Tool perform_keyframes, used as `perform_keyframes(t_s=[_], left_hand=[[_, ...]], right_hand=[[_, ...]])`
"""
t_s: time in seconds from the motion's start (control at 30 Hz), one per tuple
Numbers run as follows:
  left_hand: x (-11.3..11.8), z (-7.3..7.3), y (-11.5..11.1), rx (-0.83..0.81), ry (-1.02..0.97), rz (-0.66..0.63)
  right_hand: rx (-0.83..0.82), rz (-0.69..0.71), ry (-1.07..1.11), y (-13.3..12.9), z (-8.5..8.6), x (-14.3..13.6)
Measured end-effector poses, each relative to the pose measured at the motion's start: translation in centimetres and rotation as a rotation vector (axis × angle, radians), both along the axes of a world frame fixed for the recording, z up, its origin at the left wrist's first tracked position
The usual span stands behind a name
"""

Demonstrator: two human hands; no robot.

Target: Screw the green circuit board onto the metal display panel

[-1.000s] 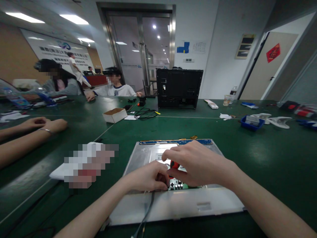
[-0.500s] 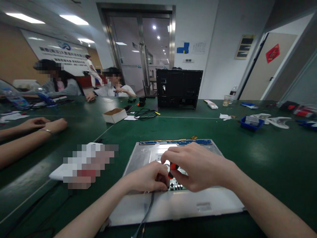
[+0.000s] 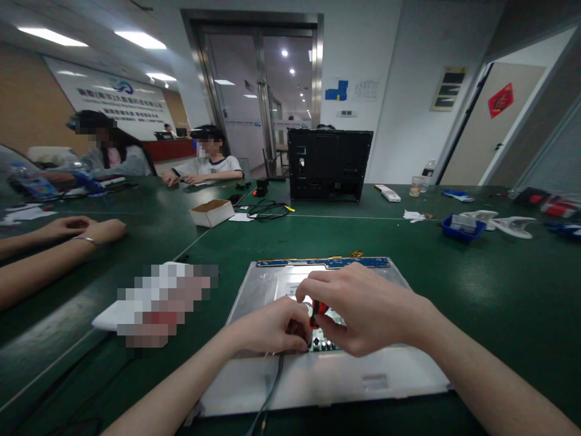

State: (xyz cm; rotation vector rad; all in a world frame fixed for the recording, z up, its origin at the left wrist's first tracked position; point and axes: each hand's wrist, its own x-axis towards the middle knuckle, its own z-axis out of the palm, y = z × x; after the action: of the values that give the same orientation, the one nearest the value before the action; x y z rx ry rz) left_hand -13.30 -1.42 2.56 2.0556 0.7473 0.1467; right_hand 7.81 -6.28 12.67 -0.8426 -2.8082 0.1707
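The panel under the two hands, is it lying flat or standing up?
Lying flat. The panel spreads across the green table, with the left hand and right hand over it.

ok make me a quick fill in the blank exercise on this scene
The red and black handle is gripped by the ____ hand.
The open box lies to the ____ of the coiled cable.
The tray near the white pieces is ____.
The table top is ____.

Missing words: right; left; blue; green
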Motion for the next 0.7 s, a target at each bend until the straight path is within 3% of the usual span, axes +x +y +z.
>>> perform_keyframes(t_s=[0.27,0.53,0.7], left_hand=[[-0.02,-0.44,0.19,-0.041,0.013,0.010],[0.06,0.18,-0.12,-0.010,0.040,0.030],[0.10,0.21,0.03,-0.049,0.016,0.014]], right_hand=[[0.007,-0.075,-0.019,0.44,-0.18,-0.20],[-0.005,0.003,0.005,0.07,0.12,0.14],[-0.006,-0.042,-0.012,0.35,0.07,-0.04]])
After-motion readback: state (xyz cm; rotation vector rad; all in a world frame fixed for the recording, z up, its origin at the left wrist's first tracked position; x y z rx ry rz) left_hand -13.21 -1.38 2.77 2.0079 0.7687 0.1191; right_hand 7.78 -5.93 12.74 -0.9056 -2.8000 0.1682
